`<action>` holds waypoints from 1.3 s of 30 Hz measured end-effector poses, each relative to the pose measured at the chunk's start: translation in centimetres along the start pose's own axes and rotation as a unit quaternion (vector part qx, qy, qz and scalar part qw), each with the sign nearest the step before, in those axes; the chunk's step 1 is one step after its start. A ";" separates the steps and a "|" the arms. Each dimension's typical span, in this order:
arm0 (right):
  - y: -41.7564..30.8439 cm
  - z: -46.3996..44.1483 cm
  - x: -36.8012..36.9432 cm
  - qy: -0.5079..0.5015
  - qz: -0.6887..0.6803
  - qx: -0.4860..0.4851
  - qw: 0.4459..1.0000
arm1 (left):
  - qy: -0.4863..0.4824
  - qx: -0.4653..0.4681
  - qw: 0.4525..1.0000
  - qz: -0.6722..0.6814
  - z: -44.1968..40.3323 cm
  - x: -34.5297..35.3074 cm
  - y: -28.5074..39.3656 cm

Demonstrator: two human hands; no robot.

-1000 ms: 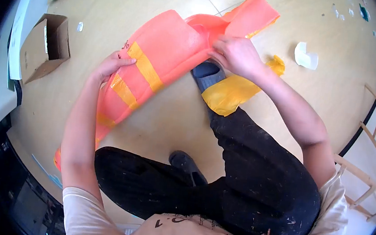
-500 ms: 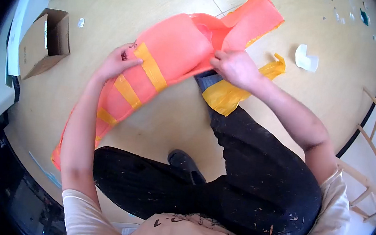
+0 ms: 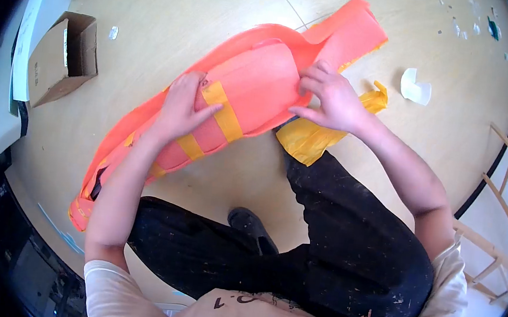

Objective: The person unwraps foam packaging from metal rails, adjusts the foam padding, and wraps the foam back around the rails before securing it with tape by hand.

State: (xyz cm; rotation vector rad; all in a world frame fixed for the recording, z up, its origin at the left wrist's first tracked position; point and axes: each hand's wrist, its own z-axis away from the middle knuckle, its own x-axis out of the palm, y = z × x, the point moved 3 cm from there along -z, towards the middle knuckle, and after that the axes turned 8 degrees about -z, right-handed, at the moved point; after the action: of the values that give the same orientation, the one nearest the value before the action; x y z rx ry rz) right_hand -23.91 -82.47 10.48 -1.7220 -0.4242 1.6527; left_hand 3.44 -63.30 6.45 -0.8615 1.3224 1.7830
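Note:
A long salmon-pink sheet piece (image 3: 262, 74), apparently foam, curves over the floor in front of me, its raised rim running round an inner padded panel. Strips of yellow tape (image 3: 224, 116) cross the panel. My left hand (image 3: 179, 105) grips the panel's upper edge, thumb on the front face near a tape strip. Over the panel's right end, my right hand (image 3: 332, 99) has its fingers bent and spread, thumb stretched out, fingertips at the pink surface. Yellow wrapping (image 3: 308, 139) lies beneath that hand, over my lower leg.
An opened cardboard box (image 3: 55, 66) stands at the left. A white curved scrap (image 3: 417, 87) lies on the floor to the right, with small bits (image 3: 462, 32) farther off. A wooden rack (image 3: 506, 207) is at the right edge. My shoe (image 3: 250, 228) rests between my legs.
My left hand has moved right and onto the inner panel. My right hand has loosened from the pink edge and spread its fingers. The outer rim now shows behind the panel.

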 end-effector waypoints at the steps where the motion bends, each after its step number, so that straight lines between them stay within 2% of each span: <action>1: -0.1 -0.8 -0.1 0.031 -0.030 0.009 0.999 | -0.021 -0.034 0.997 0.071 -0.5 0.3 -1.5; 2: -0.1 -1.8 0.3 0.031 -0.030 0.009 0.999 | -0.043 -0.067 0.987 0.141 -0.9 0.7 -2.5; 4: 0.2 -4.1 0.5 0.173 -0.130 0.036 0.976 | -0.007 -0.057 0.985 0.165 -1.6 0.1 -2.6; 5: 0.5 -5.8 0.9 0.172 -0.130 0.035 0.976 | -0.037 -0.096 0.968 0.231 -2.0 0.4 -3.6; 6: 1.2 -7.7 1.4 0.149 -0.157 0.047 0.975 | -0.067 -0.135 0.943 0.296 -2.4 0.7 -4.6; 8: 1.7 -10.1 1.9 0.126 -0.185 0.059 0.973 | -0.093 -0.162 0.938 0.292 -3.3 1.4 -5.5; 9: 1.0 -11.0 1.9 0.087 -0.044 -0.029 0.995 | -0.086 -0.154 0.955 0.240 -3.7 1.4 -4.9; 10: 0.1 -11.6 2.2 0.046 0.099 -0.119 0.987 | -0.077 -0.145 0.969 0.187 -4.0 1.3 -4.7; 11: -0.3 -12.3 3.0 -0.010 0.085 -0.137 0.987 | -0.075 -0.147 0.969 0.187 -4.4 2.4 -5.5; 14: -0.2 -13.2 6.5 -0.065 0.011 -0.168 0.984 | -0.090 -0.147 0.974 0.147 -5.0 5.7 -7.4; 15: -0.7 -13.2 6.9 -0.128 0.035 -0.117 0.984 | -0.117 -0.161 0.965 0.170 -5.0 5.9 -7.1; 17: -1.1 -12.9 7.4 -0.164 0.061 -0.084 0.981 | -0.144 -0.175 0.955 0.192 -5.3 6.0 -6.6; 19: -1.0 -12.9 7.9 -0.195 0.089 -0.054 0.975 | -0.253 -0.158 0.954 0.038 -6.4 4.3 -5.0; 20: -0.9 -12.7 8.2 -0.188 0.088 -0.051 0.977 | -0.252 -0.159 0.954 0.036 -6.2 3.2 -3.7; 22: -0.7 -13.1 7.9 -0.179 0.088 -0.046 0.979 | -0.080 -0.147 0.968 -0.186 -5.8 -0.2 -0.5; 23: -0.5 -13.4 8.0 -0.195 0.065 -0.023 0.978 | -0.080 -0.144 0.968 -0.187 -6.4 0.0 -0.8; 24: -0.5 -13.4 8.3 -0.215 0.039 0.001 0.976 | 0.118 -0.081 0.970 -0.195 -6.8 -0.2 -0.7; 26: -0.8 -13.3 8.5 -0.209 0.037 0.006 0.977 | 0.308 -0.017 0.932 -0.190 -6.3 0.0 -1.0; 27: -0.5 -13.6 8.4 -0.197 0.042 0.008 0.980 | 0.143 -0.088 0.977 -0.136 -7.1 0.7 -2.1; 28: -0.3 -13.7 8.3 -0.195 0.046 0.009 0.980 | -0.027 -0.153 0.985 -0.076 -7.8 1.6 -3.0; 29: -0.2 -13.6 8.4 -0.186 0.044 0.005 0.982 | -0.028 -0.152 0.985 -0.074 -7.3 2.0 -2.9; 31: 0.0 -12.9 8.8 -0.178 0.036 0.010 0.983 | 0.031 -0.095 0.989 -0.106 -4.8 2.0 -1.2; 33: -0.1 -12.4 8.6 -0.118 0.036 -0.051 0.991 | 0.042 -0.085 0.991 -0.099 -4.3 2.1 0.1; 34: -0.3 -12.1 8.6 -0.121 0.033 -0.051 0.991 | 0.060 -0.089 0.990 -0.095 -3.4 2.1 0.9; 36: 0.0 -12.8 8.5 -0.174 0.006 0.024 0.984 | 0.095 -0.080 0.988 -0.096 -1.8 2.1 2.4; 37: 0.7 -13.2 8.7 -0.167 0.008 0.021 0.986 | 0.129 -0.065 0.985 -0.095 -1.7 1.8 2.8; 39: 0.8 -13.1 9.2 -0.121 -0.012 -0.013 0.992 | 0.123 -0.067 0.986 -0.090 -1.0 1.4 3.0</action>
State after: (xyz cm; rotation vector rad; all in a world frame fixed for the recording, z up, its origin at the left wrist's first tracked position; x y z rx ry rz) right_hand -10.31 -80.28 2.33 -1.5323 -0.5784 1.8544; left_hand 0.21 -64.63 6.40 -1.2699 1.2407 1.6769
